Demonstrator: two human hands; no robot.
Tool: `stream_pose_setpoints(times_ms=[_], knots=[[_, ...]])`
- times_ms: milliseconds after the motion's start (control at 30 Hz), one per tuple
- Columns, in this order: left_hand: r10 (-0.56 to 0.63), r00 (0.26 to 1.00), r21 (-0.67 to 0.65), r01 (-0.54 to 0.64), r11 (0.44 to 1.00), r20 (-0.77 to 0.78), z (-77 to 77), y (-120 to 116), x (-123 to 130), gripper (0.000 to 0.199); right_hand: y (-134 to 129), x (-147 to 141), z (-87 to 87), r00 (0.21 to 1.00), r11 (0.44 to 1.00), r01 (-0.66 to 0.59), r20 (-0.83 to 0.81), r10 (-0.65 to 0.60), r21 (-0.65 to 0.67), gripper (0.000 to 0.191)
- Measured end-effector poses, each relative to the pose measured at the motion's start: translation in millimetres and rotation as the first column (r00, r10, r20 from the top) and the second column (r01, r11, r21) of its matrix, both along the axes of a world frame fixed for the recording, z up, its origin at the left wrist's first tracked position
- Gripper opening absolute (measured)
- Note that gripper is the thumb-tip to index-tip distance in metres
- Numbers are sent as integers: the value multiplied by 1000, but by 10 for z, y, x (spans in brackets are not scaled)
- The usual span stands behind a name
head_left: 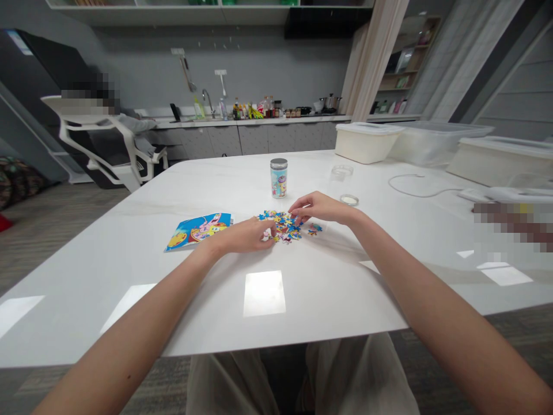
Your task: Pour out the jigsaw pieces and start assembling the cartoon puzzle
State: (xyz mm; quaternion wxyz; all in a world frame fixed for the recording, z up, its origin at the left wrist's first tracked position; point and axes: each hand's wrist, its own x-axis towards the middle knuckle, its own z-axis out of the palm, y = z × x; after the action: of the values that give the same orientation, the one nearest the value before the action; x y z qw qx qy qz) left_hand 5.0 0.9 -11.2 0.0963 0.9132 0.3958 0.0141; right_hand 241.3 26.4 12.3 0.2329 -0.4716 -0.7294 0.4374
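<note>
A loose heap of small, colourful jigsaw puzzle pieces (283,218) lies on the white table between my hands. My left hand (247,235) rests at the heap's left side, its fingers curled and thumb and forefinger closed round a pale pinkish puzzle piece (266,233). From the right, my right hand (317,207) reaches over the heap; its bent fingertips close on a blue piece at the edge. A few joined or overlapping pieces (315,229) lie just below that hand. Left of my left hand is a blue cartoon picture sheet (196,231). Behind the heap stands an upright cartoon-printed can (279,180) with a silver lid.
A small round lid (349,200) and a clear plastic ring-like item (342,171) lie right of the can. Lidded storage boxes (367,144) line the table's far right, near a thin cable (406,193). A person sits in a white chair (103,132) beyond the table's left side.
</note>
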Motion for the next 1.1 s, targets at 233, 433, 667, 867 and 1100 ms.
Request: stream_pose_setpoints(times_ms=[233, 433, 667, 867, 1100], knots=[[-12, 1000, 12, 12, 1000, 5, 8, -5, 14, 24, 4, 13, -2, 1000, 1000, -20, 9, 19, 21, 10], [-3, 1000, 9, 3, 1000, 3, 20, -18, 21, 25, 10, 20, -4, 1000, 999, -20, 22, 19, 34, 13], [-22, 1000, 16, 22, 1000, 14, -6, 8, 4, 26, 59, 32, -53, 1000, 999, -7, 20, 7, 42, 9], [-30, 999, 6, 30, 1000, 18, -15, 27, 3, 27, 42, 20, -44, 1000, 999, -5, 16, 4, 47, 8], [-18, 1000, 2, 18, 1000, 8, -14, 16, 4, 26, 43, 29, -47, 999, 998, -37, 34, 36, 49, 13]])
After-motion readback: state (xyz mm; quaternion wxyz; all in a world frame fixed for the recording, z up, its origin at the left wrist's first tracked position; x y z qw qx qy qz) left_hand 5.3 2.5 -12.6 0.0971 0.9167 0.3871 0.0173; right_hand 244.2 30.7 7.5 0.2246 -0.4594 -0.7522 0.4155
